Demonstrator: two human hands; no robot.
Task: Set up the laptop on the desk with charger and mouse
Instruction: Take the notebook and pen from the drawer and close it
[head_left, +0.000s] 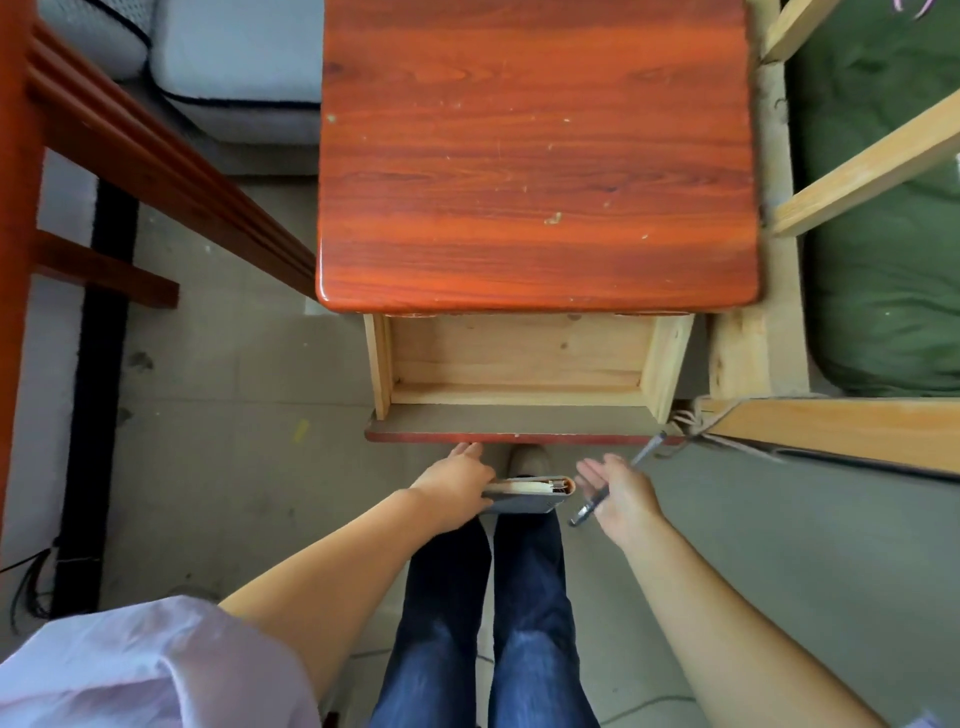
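Your desk (535, 156) top lies bare ahead of your fingers, its rounded front edge well beyond them, with the whole red wood surface free. Below that edge the drawer (519, 364) stands pulled out toward you, its pale wooden box showing nothing inside, and its grey front lip sits just past your fingertips. To the left of your left hand (457, 480) there's open floor (234, 415) up to the red wooden rail (156, 156); to the right of your right hand (618, 493) a pale wooden frame (831, 421) with tied cord comes close.

No laptop, charger or mouse can be made out. What you have instead is a notebook (527, 493) between your two hands, directly beneath the drawer lip, above your knees.

Your left hand grips the notebook's left end, and its fingertips reach up to touch the underside of the drawer front. Your right hand is spread with fingers fairly straight and pointing forward, while a pen (613, 480) runs slantwise across it, held against the palm by the thumb; the pen's tip pokes up toward the drawer's right corner.
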